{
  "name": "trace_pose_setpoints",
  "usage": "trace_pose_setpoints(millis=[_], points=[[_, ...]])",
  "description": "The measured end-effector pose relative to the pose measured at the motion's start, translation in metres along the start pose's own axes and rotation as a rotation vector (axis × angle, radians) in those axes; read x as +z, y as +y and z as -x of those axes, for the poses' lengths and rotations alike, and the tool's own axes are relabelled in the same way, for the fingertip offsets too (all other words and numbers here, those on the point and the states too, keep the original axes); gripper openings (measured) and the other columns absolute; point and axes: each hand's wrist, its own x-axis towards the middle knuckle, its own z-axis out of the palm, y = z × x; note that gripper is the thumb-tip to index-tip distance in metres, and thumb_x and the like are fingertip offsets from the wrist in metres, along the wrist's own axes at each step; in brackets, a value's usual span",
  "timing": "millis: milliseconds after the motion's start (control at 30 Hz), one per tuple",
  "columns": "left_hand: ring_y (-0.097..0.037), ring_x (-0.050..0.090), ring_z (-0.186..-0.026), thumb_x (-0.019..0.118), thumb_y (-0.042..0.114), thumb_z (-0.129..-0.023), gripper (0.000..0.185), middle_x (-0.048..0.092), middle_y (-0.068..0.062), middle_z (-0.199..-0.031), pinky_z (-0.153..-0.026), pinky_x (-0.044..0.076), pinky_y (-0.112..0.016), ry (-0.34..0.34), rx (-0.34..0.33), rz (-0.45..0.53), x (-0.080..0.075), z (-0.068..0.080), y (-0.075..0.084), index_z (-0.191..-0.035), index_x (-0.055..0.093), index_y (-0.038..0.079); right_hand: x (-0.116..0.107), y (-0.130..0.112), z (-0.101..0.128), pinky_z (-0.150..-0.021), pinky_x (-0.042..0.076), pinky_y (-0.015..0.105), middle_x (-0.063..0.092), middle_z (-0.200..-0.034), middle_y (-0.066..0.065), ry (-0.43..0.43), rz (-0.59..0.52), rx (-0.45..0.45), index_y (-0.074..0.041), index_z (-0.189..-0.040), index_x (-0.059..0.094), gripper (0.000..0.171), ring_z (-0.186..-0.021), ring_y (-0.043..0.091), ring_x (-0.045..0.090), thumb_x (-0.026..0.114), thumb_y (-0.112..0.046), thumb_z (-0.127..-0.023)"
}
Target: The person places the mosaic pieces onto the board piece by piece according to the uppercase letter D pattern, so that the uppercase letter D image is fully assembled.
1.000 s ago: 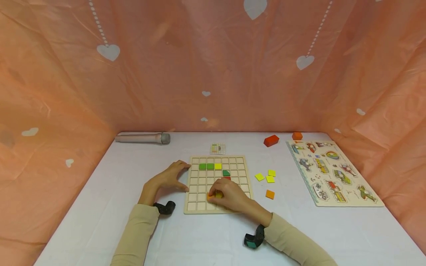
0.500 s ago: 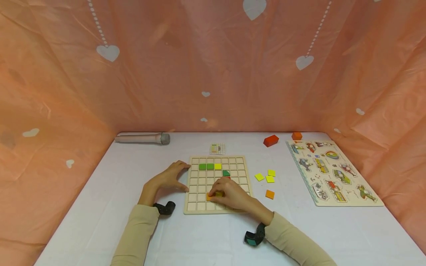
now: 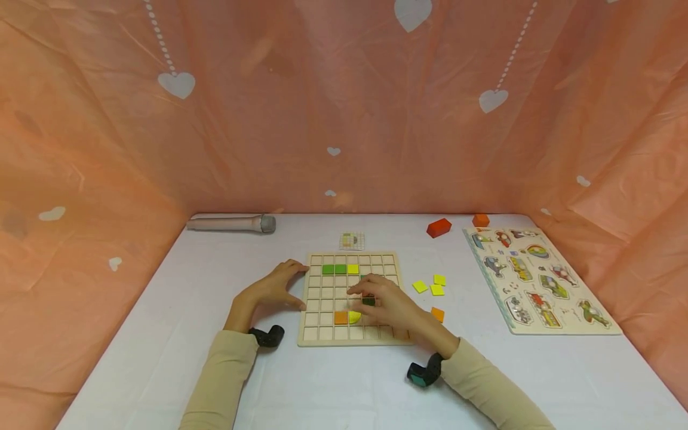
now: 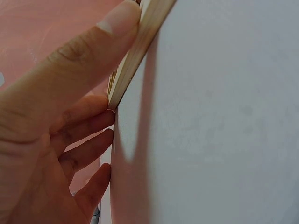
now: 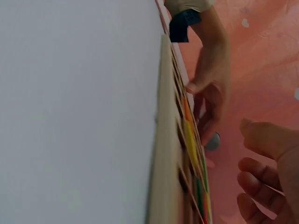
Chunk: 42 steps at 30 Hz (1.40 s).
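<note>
A wooden grid board (image 3: 313,337) lies on the white table. My left hand (image 3: 274,285) rests at its left side, thumb and fingertips touching the frame. The left wrist view shows the thumb tip on the board's edge (image 4: 145,51). My right hand (image 3: 389,306) is over the board's right half, fingers spread and holding nothing. Left of it, an orange square tile (image 3: 341,318) sits in a cell beside a yellow rounded piece (image 3: 354,317). Two green tiles (image 3: 334,269) and a yellow tile (image 3: 352,269) form a row higher up. A dark green piece (image 3: 368,301) shows between the right fingers; other pieces there are partly hidden.
Right of the board lie three loose yellow tiles (image 3: 437,290) and an orange tile (image 3: 438,314). A small pattern card (image 3: 352,241) lies behind it. Further out are a microphone (image 3: 231,224), a red block (image 3: 439,227), an orange block (image 3: 481,220) and a picture puzzle (image 3: 529,298).
My right hand has let go of the orange tile, opened its fingers and moved up and right, uncovering the yellow rounded piece. The left hand has stayed put.
</note>
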Motion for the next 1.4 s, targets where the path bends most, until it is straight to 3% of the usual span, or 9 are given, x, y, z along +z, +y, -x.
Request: trace_pose_setpoints(millis=[233,567,900,1100,1400], points=[[-0.033,0.039,-0.124,0.084,0.029,-0.065,0.087,0.044,-0.017,-0.131,-0.107,0.031,-0.047,-0.005,-0.005,-0.007,0.0,-0.002,0.0,-0.134,0.043,-0.003,-0.038,0.014,0.025,-0.071,0.053,0.035,0.061,-0.101,0.012,0.095,0.042,0.024,-0.004,-0.12,0.059,0.042,-0.085,0.022,0.057,0.072,-0.013,-0.081],[-0.034,0.039,-0.123,0.085,0.031,-0.065,0.088,0.044,-0.018,-0.13,-0.107,0.032,-0.047,-0.003,0.011,-0.021,-0.002,-0.002,0.001,-0.134,0.043,-0.004,-0.077,0.038,0.076,-0.07,0.053,0.035,0.061,-0.101,0.009,0.19,0.118,0.104,-0.004,-0.109,0.065,0.037,-0.083,0.022,0.056,0.078,-0.009,-0.074],[-0.033,0.039,-0.124,0.084,0.03,-0.066,0.087,0.044,-0.018,-0.131,-0.106,0.032,-0.048,-0.002,0.003,-0.007,0.0,0.0,0.0,-0.134,0.043,-0.003,-0.098,0.05,0.112,-0.073,0.049,0.027,0.058,-0.101,0.003,0.021,0.164,0.28,-0.008,-0.106,0.067,0.046,-0.085,0.015,0.054,0.084,-0.022,-0.066],[-0.034,0.039,-0.123,0.084,0.03,-0.065,0.088,0.044,-0.018,-0.131,-0.106,0.032,-0.048,0.001,0.006,-0.003,0.0,0.0,0.0,-0.134,0.043,-0.004,-0.098,0.058,0.12,-0.071,0.047,0.023,0.061,-0.098,0.0,-0.04,0.13,0.286,-0.008,-0.104,0.067,0.039,-0.083,0.01,0.053,0.081,-0.023,-0.071],[-0.034,0.039,-0.123,0.084,0.031,-0.065,0.088,0.044,-0.019,-0.131,-0.106,0.032,-0.048,-0.006,0.013,-0.015,0.0,0.0,0.002,-0.135,0.042,-0.004,-0.091,0.063,0.116,-0.072,0.049,0.021,0.061,-0.094,-0.003,-0.055,0.085,0.301,-0.01,-0.1,0.068,0.029,-0.082,0.006,0.053,0.077,-0.023,-0.076]])
